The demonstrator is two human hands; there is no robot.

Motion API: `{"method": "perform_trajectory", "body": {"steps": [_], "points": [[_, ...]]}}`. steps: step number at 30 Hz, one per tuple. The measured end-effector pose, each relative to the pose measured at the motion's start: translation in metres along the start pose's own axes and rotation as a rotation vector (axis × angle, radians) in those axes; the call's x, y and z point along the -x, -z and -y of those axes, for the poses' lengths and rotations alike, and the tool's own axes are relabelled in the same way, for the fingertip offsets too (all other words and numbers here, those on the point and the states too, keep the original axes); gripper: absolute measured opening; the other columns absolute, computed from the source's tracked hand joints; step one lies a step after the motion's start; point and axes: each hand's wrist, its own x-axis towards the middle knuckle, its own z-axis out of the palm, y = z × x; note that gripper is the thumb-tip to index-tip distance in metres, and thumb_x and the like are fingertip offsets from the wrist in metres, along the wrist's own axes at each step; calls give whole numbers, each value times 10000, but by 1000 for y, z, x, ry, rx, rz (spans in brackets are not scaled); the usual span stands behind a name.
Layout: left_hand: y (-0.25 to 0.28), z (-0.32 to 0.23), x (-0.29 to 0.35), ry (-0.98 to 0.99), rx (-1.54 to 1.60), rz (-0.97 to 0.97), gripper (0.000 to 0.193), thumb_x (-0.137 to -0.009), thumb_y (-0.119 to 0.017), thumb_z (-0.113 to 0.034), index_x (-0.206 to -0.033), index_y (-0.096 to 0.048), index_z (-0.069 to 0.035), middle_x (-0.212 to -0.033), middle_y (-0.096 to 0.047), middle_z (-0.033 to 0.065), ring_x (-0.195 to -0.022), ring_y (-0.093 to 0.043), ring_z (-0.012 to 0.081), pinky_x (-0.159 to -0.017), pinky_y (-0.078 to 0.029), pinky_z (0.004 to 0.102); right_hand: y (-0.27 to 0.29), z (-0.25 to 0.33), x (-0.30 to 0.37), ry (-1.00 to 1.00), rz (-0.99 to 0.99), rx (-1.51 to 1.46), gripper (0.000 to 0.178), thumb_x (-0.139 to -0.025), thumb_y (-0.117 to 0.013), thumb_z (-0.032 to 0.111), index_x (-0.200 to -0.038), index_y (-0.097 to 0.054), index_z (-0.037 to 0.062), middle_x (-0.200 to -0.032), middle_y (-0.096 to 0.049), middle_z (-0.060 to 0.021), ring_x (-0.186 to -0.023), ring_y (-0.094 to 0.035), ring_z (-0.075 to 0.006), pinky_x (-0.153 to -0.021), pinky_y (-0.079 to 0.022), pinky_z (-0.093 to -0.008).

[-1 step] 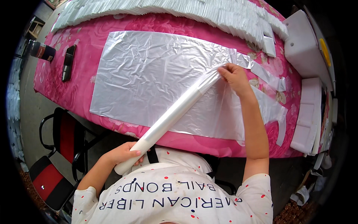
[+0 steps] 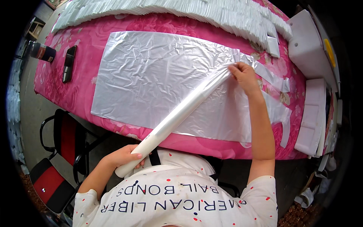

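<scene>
My left hand is wrapped round the lower end of a long white tube, close to my body. The tube slants up and right over the table. Thin clear plastic film is gathered along its upper part. At the far end my right hand pinches the film of a plastic bag between thumb and fingers. Beneath lies a flat, wrinkled sheet of silvery-white plastic bags, with handle-like strips at its right side. How many layers there are I cannot tell.
A pink flowered cloth covers the table. Long rows of folded white bags line the far edge. At left are a phone and a dark jar. White foam boxes stand right; black-and-red chairs stand lower left.
My right hand has moved slightly up and to the right, drawing the pinched film with it. My left hand has hardly moved on the tube.
</scene>
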Motion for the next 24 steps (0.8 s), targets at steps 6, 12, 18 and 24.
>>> {"method": "perform_trajectory", "body": {"steps": [6,12,18,24], "points": [[16,-10,18,168,-227,119,563,-760,-701,-348,-1152,-525,15,-917,-606,75,-886,-570,147,-777,-476,296,120,-48,-7,-10,-424,138,156,-856,-614,184,-854,-634,29,-677,-561,30,-578,-482,-34,-519,-392,-180],[-8,-80,-1,8,-896,192,484,-729,-726,-312,-1089,-574,-27,-971,-637,112,-903,-605,211,-797,-457,309,89,-35,0,71,-357,38,167,-853,-623,176,-859,-629,10,-697,-559,33,-591,-464,-36,-551,-396,-187],[-54,-148,-65,-711,-1621,-218,427,-715,-696,-263,-1063,-564,-55,-914,-606,119,-884,-573,305,-771,-451,392,26,5,-11,154,-115,-160,147,-848,-625,152,-859,-629,5,-700,-572,23,-613,-488,-46,-570,-399,-186],[-61,-137,-110,-1460,-1730,-115,440,-735,-664,-182,-1118,-527,-14,-1094,-562,105,-1016,-543,266,-889,-433,395,18,7,-30,123,60,-126,137,-846,-620,140,-860,-626,4,-708,-579,23,-617,-490,-47,-583,-409,-189]]}}
